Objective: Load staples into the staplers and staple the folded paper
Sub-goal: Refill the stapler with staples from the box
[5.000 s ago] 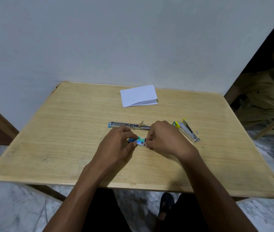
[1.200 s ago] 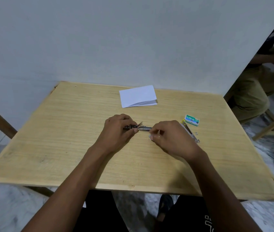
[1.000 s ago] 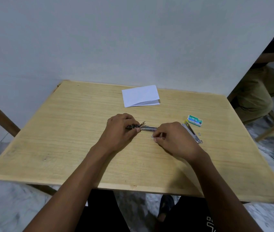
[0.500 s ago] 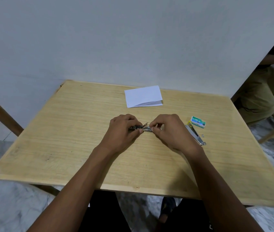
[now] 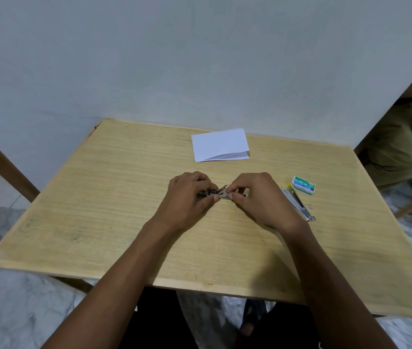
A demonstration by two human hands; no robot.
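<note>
Just left of the frame's centre, the left hand [image 5: 189, 197] curls its fingers round the dark end of an opened silver metal stapler [image 5: 221, 195], low over the pale wooden tabletop [image 5: 99, 222]. Toward the upper centre lies the folded white paper [image 5: 220, 144]. Right of centre, the right hand [image 5: 260, 197] pinches at the stapler's rail; whether a staple strip sits in that pinch is too small to tell. A strip fed in tilted could jam, or snap and scatter. Further right, a second silver stapler with a yellow tip [image 5: 298, 204] and a green staple box [image 5: 303, 185] lie close together, where the right wrist might knock them.
</note>
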